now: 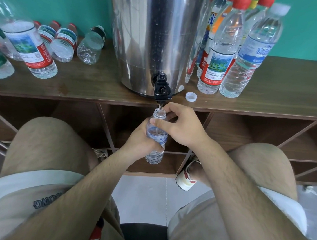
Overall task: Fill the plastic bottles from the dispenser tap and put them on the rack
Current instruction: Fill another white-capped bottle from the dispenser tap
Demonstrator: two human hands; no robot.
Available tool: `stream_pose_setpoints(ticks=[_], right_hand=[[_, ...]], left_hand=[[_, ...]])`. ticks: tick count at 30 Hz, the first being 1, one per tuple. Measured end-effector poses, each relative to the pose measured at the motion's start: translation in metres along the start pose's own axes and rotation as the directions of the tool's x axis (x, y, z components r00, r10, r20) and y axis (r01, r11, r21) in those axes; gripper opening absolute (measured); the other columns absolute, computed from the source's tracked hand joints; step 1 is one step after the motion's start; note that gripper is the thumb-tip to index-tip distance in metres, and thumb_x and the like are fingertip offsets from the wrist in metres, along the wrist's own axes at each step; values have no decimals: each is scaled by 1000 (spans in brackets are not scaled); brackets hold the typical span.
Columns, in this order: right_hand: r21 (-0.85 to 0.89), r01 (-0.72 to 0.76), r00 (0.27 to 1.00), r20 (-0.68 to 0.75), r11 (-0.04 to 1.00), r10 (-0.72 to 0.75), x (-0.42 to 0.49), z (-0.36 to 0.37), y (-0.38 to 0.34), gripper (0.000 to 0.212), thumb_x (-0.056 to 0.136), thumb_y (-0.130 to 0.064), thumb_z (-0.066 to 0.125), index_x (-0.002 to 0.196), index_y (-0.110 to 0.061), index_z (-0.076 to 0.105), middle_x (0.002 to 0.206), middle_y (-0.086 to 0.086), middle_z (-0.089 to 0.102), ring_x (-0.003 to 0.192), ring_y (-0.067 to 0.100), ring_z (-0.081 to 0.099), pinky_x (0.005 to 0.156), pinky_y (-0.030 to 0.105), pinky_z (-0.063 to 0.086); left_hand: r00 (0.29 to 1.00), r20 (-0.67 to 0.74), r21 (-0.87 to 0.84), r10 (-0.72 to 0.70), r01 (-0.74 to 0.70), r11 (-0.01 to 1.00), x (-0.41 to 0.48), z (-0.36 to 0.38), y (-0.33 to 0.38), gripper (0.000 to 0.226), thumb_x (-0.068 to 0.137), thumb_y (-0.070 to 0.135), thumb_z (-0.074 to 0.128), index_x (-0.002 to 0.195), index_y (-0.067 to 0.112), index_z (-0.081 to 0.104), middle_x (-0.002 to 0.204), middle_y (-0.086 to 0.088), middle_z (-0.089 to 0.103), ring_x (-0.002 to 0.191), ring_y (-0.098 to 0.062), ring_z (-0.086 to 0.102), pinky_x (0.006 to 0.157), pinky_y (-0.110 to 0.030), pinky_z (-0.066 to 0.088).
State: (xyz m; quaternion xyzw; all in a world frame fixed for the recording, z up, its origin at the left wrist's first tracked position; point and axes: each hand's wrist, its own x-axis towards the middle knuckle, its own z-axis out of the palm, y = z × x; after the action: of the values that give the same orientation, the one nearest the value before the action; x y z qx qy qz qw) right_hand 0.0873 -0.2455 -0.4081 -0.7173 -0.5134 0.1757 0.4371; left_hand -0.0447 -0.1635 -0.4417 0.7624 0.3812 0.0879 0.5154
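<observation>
Bottle, uncapped and clear plastic, was held upright directly under the black tap of the steel dispenser, a thin stream entering its neck. Left hand was wrapped closed around the labelled body; right hand pinched the shoulder and neck. A loose white cap lay on the wooden rack top, beside the filled capped bottles standing right of the dispenser.

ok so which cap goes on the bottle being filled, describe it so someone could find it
Start at the big stainless steel dispenser drum on the brown wooden shelf top. Just right of its black tap, near the shelf's front edge, lies a small white plastic screw cap. It is the only loose cap; every other cap sits on a bottle.
</observation>
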Motion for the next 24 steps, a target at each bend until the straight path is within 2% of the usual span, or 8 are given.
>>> stream_pose_setpoints(ticks=[10,13,17,24], right_hand=[[7,-2,1000,4,1000,2,0,0,0,22,85,-38,84,93,-20,74,90,-5,76,87,15,72,83,49,59],[18,-10,1000,4,1000,10,0,-1,0,21,85,-38,85,91,-21,73,89,-6,76,86,14,72,83,49,59],[11,-10,1000,8,1000,9,-1,0,-1,20,85,-38,85,91,-22,73,89,-7,76,86,12,72,82,48,60],[4,-10,1000,12,1000,10,-1,-1,-1,20,86,-37,84,91,-21,74,89,-7,76,86,12,71,83,48,59]], left_hand=[[1000,-22,61,0,1,998,6,4,-4,89,68,9,95,140,25,46,121,9,60,118,-17,60,98,-35,50],[1000,-21,77,7,-6,997,5,3,-3,87,69,8,94,140,23,46,121,7,61,117,-17,60,100,-36,51],[1000,-12,65,5,-4,998,3,3,-1,86,71,6,92,142,21,46,130,-1,63,122,-21,60,107,-43,51],[1000,-5,72,-4,4,997,1,3,0,87,71,7,92,144,20,45,133,-2,62,124,-22,60,109,-47,51]])
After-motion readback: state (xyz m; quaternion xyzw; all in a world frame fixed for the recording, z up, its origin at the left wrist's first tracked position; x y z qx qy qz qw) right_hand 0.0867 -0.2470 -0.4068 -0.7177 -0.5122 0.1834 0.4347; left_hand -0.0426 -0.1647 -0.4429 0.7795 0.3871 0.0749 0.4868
